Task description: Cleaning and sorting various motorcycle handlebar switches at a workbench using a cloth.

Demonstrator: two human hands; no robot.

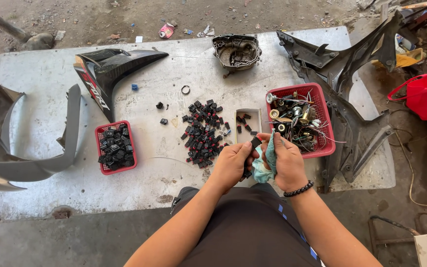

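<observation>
Right now your left hand (231,165) is closed around a small black part (254,143), a short dark block whose upper end pokes out above your fingers; its finer detail is too small to tell. Your right hand (286,163), with a black bead bracelet (298,189) at the wrist, grips a crumpled pale blue-green rag (264,165) pressed against that part. Both hands meet just above the near edge of the counter (40,79), over your lap.

Just beyond your hands sits a small open cardboard box (248,123) with a few black pieces lying inside. To its left a loose pile of black and red small parts (202,133) spreads over the counter, and two or three strays lie a little further left. On the left stands a small red basket (116,148) packed with more black parts. On the right, near your right hand, a larger red basket (300,118) holds a tangle of wires, round metal pieces and coils.

A black carbon-look fairing panel (107,69) lies at the far left of the counter, a metal engine cover (236,51) at the far edge, and dark plastic body panels (342,84) lean along the right.
</observation>
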